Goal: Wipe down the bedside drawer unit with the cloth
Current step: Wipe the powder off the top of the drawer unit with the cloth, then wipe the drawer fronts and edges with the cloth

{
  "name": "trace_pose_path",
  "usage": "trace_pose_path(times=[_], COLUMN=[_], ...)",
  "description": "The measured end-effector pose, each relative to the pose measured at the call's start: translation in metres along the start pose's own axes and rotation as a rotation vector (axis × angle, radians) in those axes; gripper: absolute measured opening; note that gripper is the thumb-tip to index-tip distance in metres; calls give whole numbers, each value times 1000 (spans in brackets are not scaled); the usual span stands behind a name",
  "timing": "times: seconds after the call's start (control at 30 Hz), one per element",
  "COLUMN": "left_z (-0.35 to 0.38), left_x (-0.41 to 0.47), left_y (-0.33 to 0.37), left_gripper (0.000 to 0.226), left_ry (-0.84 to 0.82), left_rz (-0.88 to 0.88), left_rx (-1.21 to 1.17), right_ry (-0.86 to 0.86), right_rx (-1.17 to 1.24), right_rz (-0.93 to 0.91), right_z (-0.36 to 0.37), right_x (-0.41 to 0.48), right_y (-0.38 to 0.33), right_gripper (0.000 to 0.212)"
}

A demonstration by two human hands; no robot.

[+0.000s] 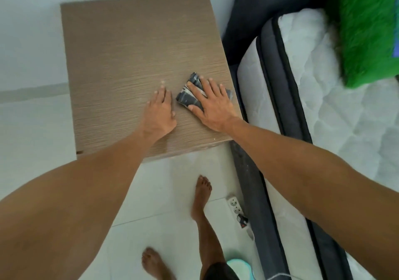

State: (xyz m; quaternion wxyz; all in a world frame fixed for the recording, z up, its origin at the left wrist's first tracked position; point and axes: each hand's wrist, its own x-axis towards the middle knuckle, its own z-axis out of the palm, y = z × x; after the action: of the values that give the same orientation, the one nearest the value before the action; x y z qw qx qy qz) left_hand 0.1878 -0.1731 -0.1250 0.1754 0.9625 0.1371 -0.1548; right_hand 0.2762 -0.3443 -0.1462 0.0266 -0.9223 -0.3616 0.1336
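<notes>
We press our right hand (212, 104) flat, fingers spread, on the folded dark cloth (190, 92), which lies under our palm near the right front corner of the bedside drawer unit (121, 59); just left of it, our left hand (160, 112) rests open and empty on the wood-grain top, gripping nothing

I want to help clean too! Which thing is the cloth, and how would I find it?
Look at the brown wooden drawer unit beside the bed. On its top, near the corner closest to the mattress, the right hand presses flat on the cloth. It is the only dark, folded, grey-striped thing there; the left hand beside it rests on bare wood.
</notes>
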Motion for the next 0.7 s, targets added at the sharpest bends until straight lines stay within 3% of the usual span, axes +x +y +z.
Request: trace_pose_path(times=[0.23,0.43,0.57,0.7], left_z=[15,30,41,63], left_x=[-86,-161,-200,-221], left_y=[-43,-97,-121,-137], left_gripper=[61,59,67,69], left_ry=[0,174,332,373], left_rz=[34,-2,-169,-387], left_rx=[-30,-24,-89,-236], right_ry=[60,138,205,199], right_rx=[28,-2,-48,-61], right_rz=[97,123,74,-60], right_z=[31,51,63,84], right_x=[-69,-107,-121,-148], right_y=[-51,-96,-118,-156], right_gripper=[64,63,66,80])
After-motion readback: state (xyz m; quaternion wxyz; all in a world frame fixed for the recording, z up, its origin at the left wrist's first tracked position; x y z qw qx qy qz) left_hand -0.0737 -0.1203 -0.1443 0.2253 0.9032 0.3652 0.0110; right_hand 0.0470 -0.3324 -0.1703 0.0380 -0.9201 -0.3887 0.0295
